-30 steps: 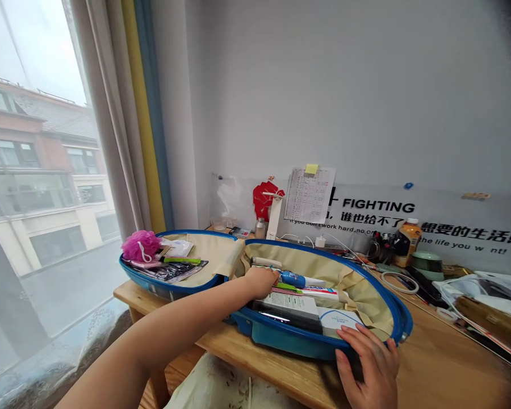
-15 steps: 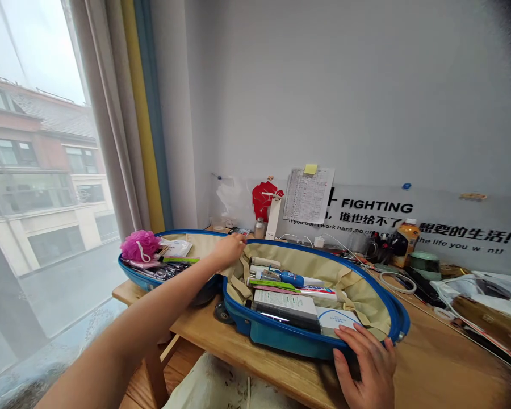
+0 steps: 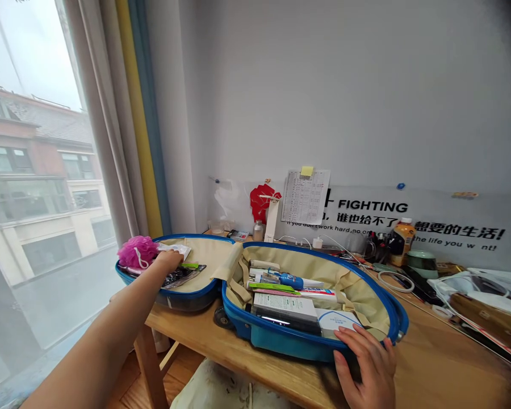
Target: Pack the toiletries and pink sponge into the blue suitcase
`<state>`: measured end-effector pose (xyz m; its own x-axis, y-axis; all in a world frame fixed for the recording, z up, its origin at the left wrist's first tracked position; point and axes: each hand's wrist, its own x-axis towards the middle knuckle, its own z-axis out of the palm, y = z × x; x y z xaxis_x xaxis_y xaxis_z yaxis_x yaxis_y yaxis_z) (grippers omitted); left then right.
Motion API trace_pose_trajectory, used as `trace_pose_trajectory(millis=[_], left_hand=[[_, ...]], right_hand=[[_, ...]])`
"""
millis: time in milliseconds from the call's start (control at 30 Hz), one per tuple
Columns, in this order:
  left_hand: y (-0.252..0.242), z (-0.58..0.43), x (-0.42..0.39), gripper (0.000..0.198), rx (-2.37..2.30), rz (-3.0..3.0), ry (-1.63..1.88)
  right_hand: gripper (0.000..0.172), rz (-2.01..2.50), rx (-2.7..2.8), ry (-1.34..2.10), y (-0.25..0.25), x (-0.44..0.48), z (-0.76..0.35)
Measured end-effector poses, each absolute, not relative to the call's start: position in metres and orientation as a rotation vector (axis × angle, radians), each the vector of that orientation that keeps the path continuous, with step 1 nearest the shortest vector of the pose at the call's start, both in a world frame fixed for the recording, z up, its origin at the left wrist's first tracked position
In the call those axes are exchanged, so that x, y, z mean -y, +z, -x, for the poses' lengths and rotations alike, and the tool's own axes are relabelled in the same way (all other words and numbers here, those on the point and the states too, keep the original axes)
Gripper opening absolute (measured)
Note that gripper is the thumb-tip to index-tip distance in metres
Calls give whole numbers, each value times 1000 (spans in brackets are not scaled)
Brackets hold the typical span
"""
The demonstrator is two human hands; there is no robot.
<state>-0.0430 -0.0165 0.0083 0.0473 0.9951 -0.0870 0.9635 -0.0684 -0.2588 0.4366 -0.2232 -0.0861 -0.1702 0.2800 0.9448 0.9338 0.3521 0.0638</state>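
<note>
A blue suitcase (image 3: 289, 346) with beige lining lies spread open on the wooden desk. My left hand (image 3: 170, 261) is over its left half, at a white packet (image 3: 182, 249) and a dark plastic-wrapped item (image 3: 172, 278); my fingers are mostly hidden. Left of it sits a pink bath puff (image 3: 137, 251). My right hand (image 3: 368, 358) rests on the near rim of the right half, fingers spread, beside a white box (image 3: 336, 322). Also in that half are a larger white box (image 3: 285, 305), a toothpaste tube (image 3: 319, 294), and a blue-and-white tube (image 3: 292, 280).
Behind the suitcase stand a white lamp (image 3: 273, 220) and a small bottle (image 3: 258, 231). To the right are an orange drink bottle (image 3: 402, 243), a green cup (image 3: 423, 264), cables and a brown pouch (image 3: 489, 324). A curtained window is on the left.
My left hand has moved left, from the middle of the suitcase to the items in its left half. My right hand stays on the rim. The view has shifted slightly.
</note>
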Motion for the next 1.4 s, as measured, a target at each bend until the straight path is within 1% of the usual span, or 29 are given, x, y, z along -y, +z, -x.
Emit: trace_pose_trajectory(millis=[300, 667, 1000, 1233, 1333, 1400], left_hand=[[4, 46, 7, 34, 2079, 2133, 422], [3, 44, 6, 34, 2112, 2111, 363], [11, 26, 16, 34, 2116, 2096, 206], [33, -3, 13, 38, 2083, 2126, 31], [38, -17, 8, 38, 2047, 2219, 48], [37, -23, 9, 36, 2044, 2290, 123]], right_hand=[[21, 1100, 1669, -870, -87, 223, -437], [21, 1082, 1671, -912, -82, 224, -433], [20, 1077, 1655, -908, -84, 224, -434], [20, 1082, 1651, -906, -79, 225, -433], [20, 1084, 1653, -887, -80, 225, -433], [19, 1078, 1655, -883, -80, 225, -433]])
